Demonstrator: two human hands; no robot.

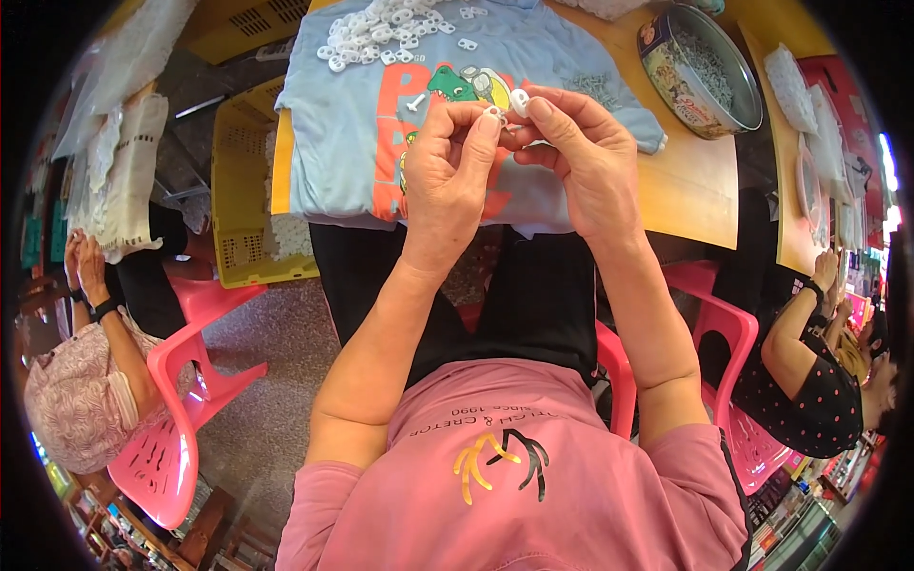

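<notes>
the left hand (pixel 447 171) and right hand (pixel 581 157) meet above the table edge, each pinching a small white plastic piece between thumb and fingertips: a ring-like part (pixel 494 114) in the left, a rounder cap (pixel 520 100) in the right, nearly touching. both grips are closed tight on the tips only, so the likely slip is a piece popping out sideways if the two are pressed together off-line; being smooth, hard and tiny, it would probably bounce off the cloth (pixel 381 114) and drop past the lap to the speckled floor. the cloth is a soft pale blue shirt with a bright cartoon print, spread flat over the orange wooden table (pixel 695 190), and it gives some cushion. a heap of the same white rings (pixel 381 33) lies at its far end, loose and easy to scatter with a sleeve. a round metal tin (pixel 700 71), shiny inside, holds more small parts near the right. a yellow slotted plastic crate (pixel 243 181) stands left of the table, and pink moulded chairs (pixel 181 400) sit around.
</notes>
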